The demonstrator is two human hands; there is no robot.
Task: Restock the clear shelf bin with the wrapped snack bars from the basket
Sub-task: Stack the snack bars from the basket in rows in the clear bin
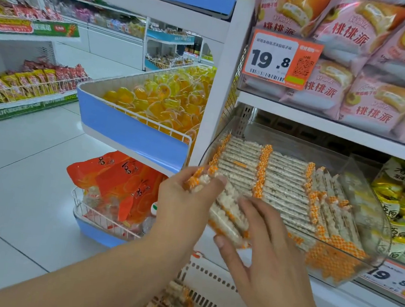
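Both hands are on one small stack of bars (pixel 225 211) right at the bin's (pixel 370 244) front-left corner. Left hand (pixel 185 198) has its fingers clamped round the far end, right hand (pixel 262 246) has fingers spread along the side with the thumb tucked under the near end.

Best bet I reckon: swing the stack so it matches the rows already in there, then drop it into the gap at the front, keeping it squeezed so nothing fans out.

Right now its long axis runs diagonally, upper-left to lower-right, while the stocked bars lie roughly left-right. More bars wait in the basket (pixel 210 298) below.
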